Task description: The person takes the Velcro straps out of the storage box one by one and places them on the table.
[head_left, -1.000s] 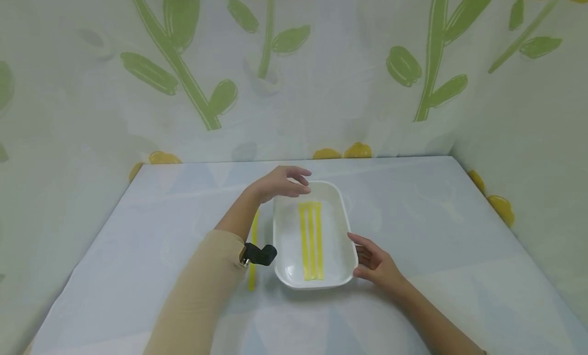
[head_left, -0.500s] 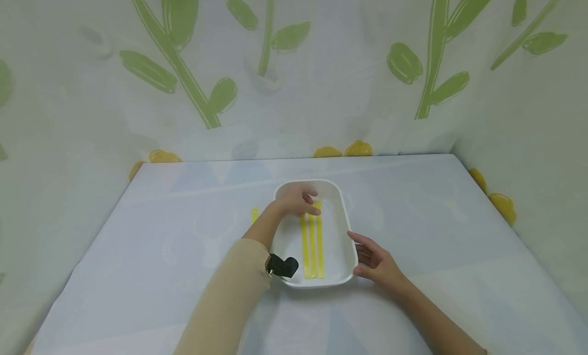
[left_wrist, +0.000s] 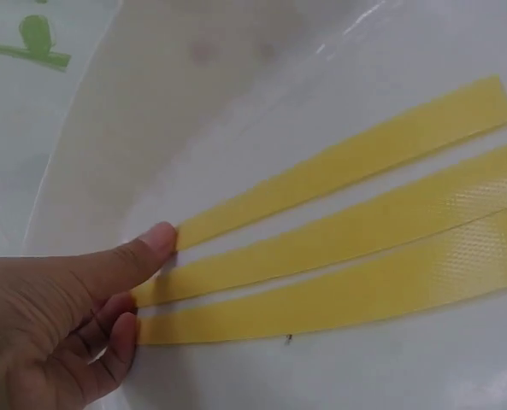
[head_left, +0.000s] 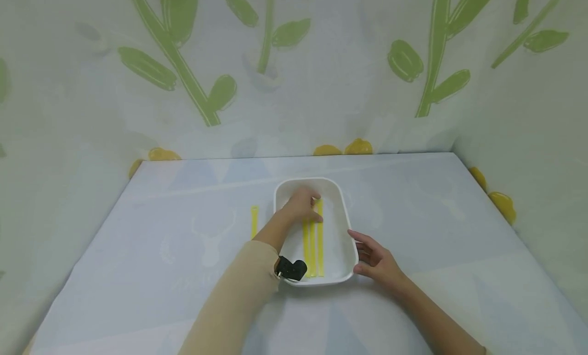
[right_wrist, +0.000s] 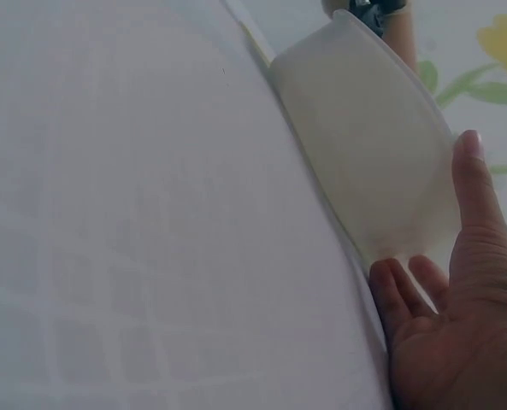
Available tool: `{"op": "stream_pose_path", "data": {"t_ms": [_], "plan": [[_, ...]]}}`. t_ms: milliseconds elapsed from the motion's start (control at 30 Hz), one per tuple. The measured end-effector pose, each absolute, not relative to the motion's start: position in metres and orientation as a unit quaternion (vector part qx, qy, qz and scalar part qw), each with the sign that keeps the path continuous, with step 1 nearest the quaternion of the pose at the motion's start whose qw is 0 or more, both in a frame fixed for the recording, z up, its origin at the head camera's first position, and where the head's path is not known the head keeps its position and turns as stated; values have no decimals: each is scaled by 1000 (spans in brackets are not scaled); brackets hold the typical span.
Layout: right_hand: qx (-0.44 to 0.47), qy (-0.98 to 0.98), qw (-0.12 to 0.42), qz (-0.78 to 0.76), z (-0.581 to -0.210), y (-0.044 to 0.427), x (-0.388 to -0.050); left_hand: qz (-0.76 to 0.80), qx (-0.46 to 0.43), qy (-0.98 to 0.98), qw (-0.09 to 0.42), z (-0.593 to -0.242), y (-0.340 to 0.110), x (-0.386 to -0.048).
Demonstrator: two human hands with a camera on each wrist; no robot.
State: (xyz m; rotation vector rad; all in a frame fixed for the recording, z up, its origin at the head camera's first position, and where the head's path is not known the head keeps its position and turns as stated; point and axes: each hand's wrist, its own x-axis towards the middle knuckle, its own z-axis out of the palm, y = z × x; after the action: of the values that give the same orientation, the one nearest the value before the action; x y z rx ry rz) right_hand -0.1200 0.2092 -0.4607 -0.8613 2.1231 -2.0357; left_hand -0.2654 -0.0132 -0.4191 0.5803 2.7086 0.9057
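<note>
Three flat yellow strips (left_wrist: 321,196) lie side by side along the floor of a white rectangular tray (head_left: 340,207). My left hand (head_left: 300,204) reaches into the tray at their far ends. In the left wrist view its thumb touches the end of one strip, and bent fingers (left_wrist: 120,333) touch the ends of the other two, with thumb and fingers apart. My right hand (head_left: 378,263) is at the tray's right side. Seen from the right wrist, the thumb (right_wrist: 471,171) lies along the rim and the fingertips touch the outer wall near the base.
Another yellow strip (head_left: 254,222) lies on the table left of the tray, its lower part hidden behind my left forearm. A pale patterned cloth covers the table (head_left: 427,207). Flower-printed curtains (head_left: 344,79) rise behind it and at both sides.
My left hand has come down from over the tray's far left rim, moving right and nearer, onto the strip ends. The right hand and the tray stay in place.
</note>
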Motion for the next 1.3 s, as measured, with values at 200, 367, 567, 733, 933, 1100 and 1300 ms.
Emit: {"op": "stream_pose_path", "data": {"t_ms": [200, 367, 567, 733, 933, 1100, 1300], "plan": [[-286, 686, 42, -668, -461, 210, -119, 293, 184, 931, 116, -421, -3, -261], [-278, 694, 38, -663, -461, 211, -118, 288, 182, 933, 119, -419, 1, -259], [-278, 700, 33, -657, -462, 211, -118, 285, 185, 933, 123, -419, 2, -257], [-280, 695, 36, -661, -462, 211, -118, 296, 193, 927, 125, -420, 3, -258], [-300, 685, 29, -663, -464, 212, -121, 348, 199, 910, 103, -420, 6, -259], [-281, 702, 29, -654, -463, 211, -120, 434, 163, 881, 93, -415, 7, -259], [-265, 718, 31, -642, -461, 211, -121, 536, 149, 823, 114, -409, 7, -261]]}}
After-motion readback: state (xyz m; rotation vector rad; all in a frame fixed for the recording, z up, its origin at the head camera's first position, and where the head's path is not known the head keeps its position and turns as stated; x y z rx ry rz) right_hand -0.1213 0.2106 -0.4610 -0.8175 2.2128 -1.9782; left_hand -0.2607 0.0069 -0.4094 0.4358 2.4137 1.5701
